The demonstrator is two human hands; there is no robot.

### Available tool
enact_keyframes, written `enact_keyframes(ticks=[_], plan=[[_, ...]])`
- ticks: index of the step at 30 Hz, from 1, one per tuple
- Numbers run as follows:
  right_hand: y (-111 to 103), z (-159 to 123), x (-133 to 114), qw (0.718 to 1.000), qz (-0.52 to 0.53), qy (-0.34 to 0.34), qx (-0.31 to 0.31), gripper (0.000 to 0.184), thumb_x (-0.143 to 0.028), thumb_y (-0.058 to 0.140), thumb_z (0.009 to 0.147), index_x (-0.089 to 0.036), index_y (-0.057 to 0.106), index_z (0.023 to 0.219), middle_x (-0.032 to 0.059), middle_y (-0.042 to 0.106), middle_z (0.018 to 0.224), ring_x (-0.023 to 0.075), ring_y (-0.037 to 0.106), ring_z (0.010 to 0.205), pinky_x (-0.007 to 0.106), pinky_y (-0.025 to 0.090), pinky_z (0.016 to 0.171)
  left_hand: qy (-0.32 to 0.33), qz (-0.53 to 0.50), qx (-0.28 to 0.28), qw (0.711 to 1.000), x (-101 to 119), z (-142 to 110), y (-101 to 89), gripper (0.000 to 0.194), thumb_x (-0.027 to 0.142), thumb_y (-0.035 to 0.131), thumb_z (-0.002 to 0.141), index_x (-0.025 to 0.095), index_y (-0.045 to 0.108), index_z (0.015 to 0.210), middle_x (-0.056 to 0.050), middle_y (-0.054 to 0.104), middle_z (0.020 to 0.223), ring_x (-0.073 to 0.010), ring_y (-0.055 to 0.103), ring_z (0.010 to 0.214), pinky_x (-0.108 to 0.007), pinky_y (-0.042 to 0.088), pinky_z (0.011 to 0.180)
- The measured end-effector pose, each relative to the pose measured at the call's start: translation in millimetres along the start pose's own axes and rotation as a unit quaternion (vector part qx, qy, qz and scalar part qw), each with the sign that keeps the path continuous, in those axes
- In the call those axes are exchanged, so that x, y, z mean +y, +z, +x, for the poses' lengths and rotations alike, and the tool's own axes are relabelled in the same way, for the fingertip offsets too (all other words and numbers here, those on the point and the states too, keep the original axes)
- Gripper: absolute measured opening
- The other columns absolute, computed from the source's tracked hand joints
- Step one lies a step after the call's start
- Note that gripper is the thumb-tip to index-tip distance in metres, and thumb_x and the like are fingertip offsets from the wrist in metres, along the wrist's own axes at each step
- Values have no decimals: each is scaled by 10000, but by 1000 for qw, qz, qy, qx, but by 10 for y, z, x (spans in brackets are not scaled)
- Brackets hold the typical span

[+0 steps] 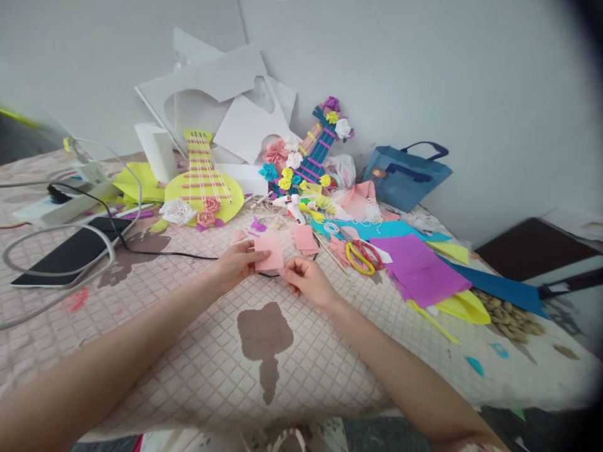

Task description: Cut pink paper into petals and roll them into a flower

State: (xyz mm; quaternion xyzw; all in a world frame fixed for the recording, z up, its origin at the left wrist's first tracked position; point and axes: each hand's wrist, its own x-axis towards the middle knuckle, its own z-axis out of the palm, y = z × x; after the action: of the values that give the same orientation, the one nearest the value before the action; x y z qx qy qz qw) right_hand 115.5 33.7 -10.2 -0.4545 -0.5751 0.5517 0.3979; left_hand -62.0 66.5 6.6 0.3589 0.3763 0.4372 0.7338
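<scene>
My left hand (240, 262) pinches a small pink paper square (269, 252) by its left side, just above the table. At the square's lower right corner, the fingers of my right hand (304, 279) are pinched together and seem to hold that corner. Just beyond lies a stack of pink paper pieces (305, 240). To the right rest yellow-handled scissors (360, 258) and a red-handled pair (374, 252). Behind the hands stands a yellow paper lute-like instrument (207, 182) with white strings and pink and white paper flowers.
A blue instrument (318, 157) with paper flowers leans near white board offcuts (245, 125). A white glue gun (294, 206) lies mid-table. Purple paper (419, 267), peanuts (511, 317) and a blue bag (405, 176) are on the right. A black tablet (75, 251) and cables lie left.
</scene>
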Motion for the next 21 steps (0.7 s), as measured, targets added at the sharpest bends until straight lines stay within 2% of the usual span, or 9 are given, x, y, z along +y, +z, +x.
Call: enact_keyframes(ticks=[2,4,6,8,11,12,16,21], plan=[[-81,7,-60,998,-48,-25,-15,301,-460,635,726,-182,524,697,-43,529,551,73,443,421,194,344,391,28,-18,5,999,42,6,-14,264,61,712,678,113,609,915,-58,689,843,-123,649,717,-206,516,653],[-254,28,-142,990,-118,-66,23,279,-444,604,752,-182,526,697,-32,536,570,83,459,448,210,365,431,44,-20,2,999,78,13,-27,298,60,720,671,113,609,943,-67,688,904,-129,653,764,-212,521,688],[-525,60,-215,962,-226,-111,105,256,-422,559,782,-183,529,695,-20,540,584,102,479,486,230,374,475,53,-8,1,999,96,19,-38,345,71,731,662,108,607,982,-88,677,985,-144,653,821,-228,526,725],[-862,93,-244,913,-344,-132,178,226,-400,551,781,-183,549,714,6,587,642,130,524,567,247,383,536,59,9,0,998,94,24,-46,370,87,740,658,106,606,1002,-99,664,1030,-152,647,856,-238,527,745],[-1378,117,-179,839,-483,-68,240,204,-393,569,755,-193,531,731,17,606,671,155,547,613,254,359,551,65,24,-2,998,76,30,-59,379,109,751,652,117,611,1004,-94,653,1061,-151,637,883,-241,525,757],[-1527,116,-135,824,-509,-37,247,200,-388,577,747,-196,520,745,20,610,688,160,554,631,253,353,555,65,27,-4,998,70,33,-62,384,117,755,649,122,612,1006,-92,650,1069,-152,634,889,-242,524,757],[-1927,93,42,795,-559,69,224,301,-443,629,702,-197,472,775,43,622,777,181,567,696,248,322,544,62,34,-5,997,65,39,-69,405,137,771,632,133,617,1006,-84,656,1056,-153,633,889,-244,519,752],[-2036,92,110,783,-576,117,204,391,-491,659,666,-188,473,828,55,622,791,184,553,665,247,290,521,51,41,-5,998,87,22,-47,417,152,773,629,131,621,1016,-77,677,987,-155,642,867,-245,508,764]])
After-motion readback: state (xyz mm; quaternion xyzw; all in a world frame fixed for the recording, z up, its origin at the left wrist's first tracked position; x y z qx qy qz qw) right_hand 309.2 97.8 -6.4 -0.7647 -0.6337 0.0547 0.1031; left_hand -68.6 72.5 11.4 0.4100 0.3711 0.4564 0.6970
